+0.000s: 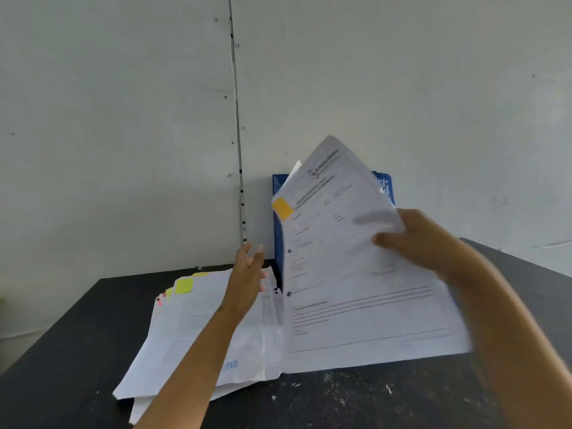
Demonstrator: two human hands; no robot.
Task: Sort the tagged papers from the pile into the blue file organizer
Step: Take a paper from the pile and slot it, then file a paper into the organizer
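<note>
The right hand (414, 239) pinches the right edge of an orange-tagged paper (349, 258), held tilted in front of the blue file organizer (385, 187). The left hand (247, 274), fingers loosely spread and holding nothing, hovers over the pile (192, 329) left of the organizer. Bare dark surface (371, 400) lies below the sheet's lower edge.

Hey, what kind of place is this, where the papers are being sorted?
Probably a plain office or back-room work desk. A dark, scuffed table stands against a bare pale wall, with a pile of tagged papers and a blue file organizer on it. Nothing else shows.
</note>
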